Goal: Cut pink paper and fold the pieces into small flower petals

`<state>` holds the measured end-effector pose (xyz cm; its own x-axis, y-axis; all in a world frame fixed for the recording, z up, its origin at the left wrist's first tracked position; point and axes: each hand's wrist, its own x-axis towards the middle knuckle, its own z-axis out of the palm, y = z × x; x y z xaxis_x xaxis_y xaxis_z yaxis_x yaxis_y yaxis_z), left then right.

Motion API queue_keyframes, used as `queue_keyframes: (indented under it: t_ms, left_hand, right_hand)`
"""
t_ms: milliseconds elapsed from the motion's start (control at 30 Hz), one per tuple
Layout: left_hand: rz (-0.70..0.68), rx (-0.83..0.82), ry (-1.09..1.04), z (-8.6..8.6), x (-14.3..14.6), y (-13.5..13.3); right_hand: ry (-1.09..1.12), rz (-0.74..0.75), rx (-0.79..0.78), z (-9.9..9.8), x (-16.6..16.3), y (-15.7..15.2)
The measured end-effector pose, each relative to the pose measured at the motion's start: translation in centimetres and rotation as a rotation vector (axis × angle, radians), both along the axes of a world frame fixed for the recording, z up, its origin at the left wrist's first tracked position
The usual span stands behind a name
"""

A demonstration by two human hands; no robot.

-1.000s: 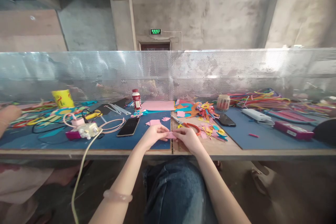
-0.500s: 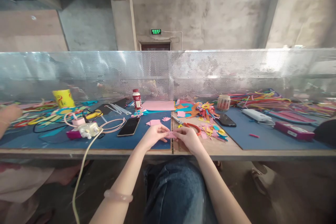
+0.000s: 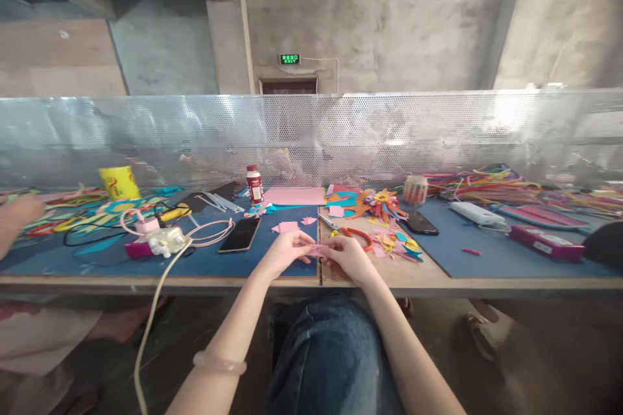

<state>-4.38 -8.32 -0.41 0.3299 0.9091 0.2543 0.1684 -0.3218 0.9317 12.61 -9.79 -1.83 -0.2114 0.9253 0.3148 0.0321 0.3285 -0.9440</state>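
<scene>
While the left hand (image 3: 288, 253) pinches 1 end of a small, flat piece of pink paper (image 3: 318, 250) between thumb and fingers, the right hand (image 3: 348, 255) pinches the other end, so that the piece spans the 2 hands near the middle of the near edge of the blue-and-tan worktop (image 3: 204, 267); whether it touches the surface cannot be told. Just beyond the left hand lie some flat, squarish pink paper pieces (image 3: 285, 227), with a smaller cluster of jagged pink paper cuttings (image 3: 308, 221) beside them. Just beyond the right hand are metal scissors with orange-red loop handles (image 3: 359, 237), and to their right a scatter of pink, yellow and blue paper scraps (image 3: 396, 245). Toward the far edge stand a dark-red bottle with a white label (image 3: 254, 185) and a many-coloured paper flower (image 3: 382, 204), with a large pink paper sheet (image 3: 294, 196) lying between them. A black rectangular phone (image 3: 240, 235) lies left of the left hand.
</scene>
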Motion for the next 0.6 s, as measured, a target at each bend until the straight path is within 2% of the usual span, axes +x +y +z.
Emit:
queue_keyframes:
  t_ms: [600]
  left_hand:
    - [-0.007, -0.009, 0.008, -0.05, -0.1, 0.12]
  right_hand:
    - [0.003, -0.011, 0.001, -0.04, 0.05, 0.09]
